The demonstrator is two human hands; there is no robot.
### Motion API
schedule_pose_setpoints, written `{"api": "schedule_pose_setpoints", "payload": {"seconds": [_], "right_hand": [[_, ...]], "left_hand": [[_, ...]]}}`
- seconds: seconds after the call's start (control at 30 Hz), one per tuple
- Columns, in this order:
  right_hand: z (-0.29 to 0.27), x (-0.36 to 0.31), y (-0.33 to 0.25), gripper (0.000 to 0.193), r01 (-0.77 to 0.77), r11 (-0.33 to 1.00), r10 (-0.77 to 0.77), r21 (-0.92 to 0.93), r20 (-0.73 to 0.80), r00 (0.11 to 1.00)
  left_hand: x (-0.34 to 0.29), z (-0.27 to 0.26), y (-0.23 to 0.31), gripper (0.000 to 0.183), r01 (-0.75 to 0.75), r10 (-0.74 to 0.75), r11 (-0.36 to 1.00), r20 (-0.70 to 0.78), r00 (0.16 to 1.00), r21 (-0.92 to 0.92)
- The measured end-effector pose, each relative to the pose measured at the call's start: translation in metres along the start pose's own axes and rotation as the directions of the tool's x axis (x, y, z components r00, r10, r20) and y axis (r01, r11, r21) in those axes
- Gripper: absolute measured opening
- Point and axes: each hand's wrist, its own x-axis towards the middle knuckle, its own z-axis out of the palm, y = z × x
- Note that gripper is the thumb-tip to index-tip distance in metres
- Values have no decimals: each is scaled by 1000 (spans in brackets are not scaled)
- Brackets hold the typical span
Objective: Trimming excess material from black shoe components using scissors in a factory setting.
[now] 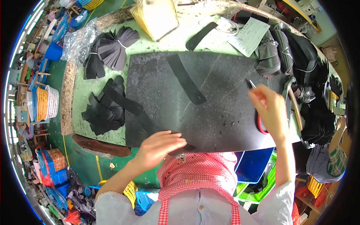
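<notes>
My left hand [161,147] lies with fingers stretched out at the near edge of a dark mat [150,78], over a black strip. Part of that strip [147,123] shows behind the hand; its far end is near a heap of black strips [103,110] at the left. At the mat's right side, my right hand [269,107] is closed over red-handled scissors [261,126]. Their metal tip pokes out beyond the fingers; the middle is hidden. Between the hands and farther off, a single black strip [186,79] with a rounded end rests on the mat.
Tied bundles of black strips [114,47] stand at the far left beside clear plastic [79,41]. Behind the mat are a yellowish container [155,18], another strip [200,35] and a written paper sheet [249,35]. Dark bundles [300,52] and a wooden-handled tool [295,105] line the right.
</notes>
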Motion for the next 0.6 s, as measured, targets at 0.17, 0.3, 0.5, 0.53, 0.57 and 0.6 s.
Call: {"api": "schedule_pose_setpoints", "payload": {"seconds": [0.17,0.3,0.5,0.53,0.57,0.6], "right_hand": [[60,137,-4,49,12,966,-34,-257,-79,996],[128,203,-30,75,-93,886,-56,-455,-304,951],[150,243,-28,65,-66,960,32,-274,-126,991],[143,246,-18,48,31,999,-32,-12,-148,989],[138,236,-34,32,147,956,-109,255,-158,981],[125,216,-40,25,94,811,-86,577,-42,995]], "left_hand": [[0,-76,-8,33,273,-280,955,-636,719,-111],[-35,-142,-16,35,434,215,765,-824,525,476],[-15,-106,-42,68,295,-181,737,-244,953,609],[-4,-97,-40,68,255,-112,774,-271,956,579],[1,-94,-35,66,250,-88,808,-310,947,534],[10,-92,-35,64,238,-64,841,-347,936,487]]}}
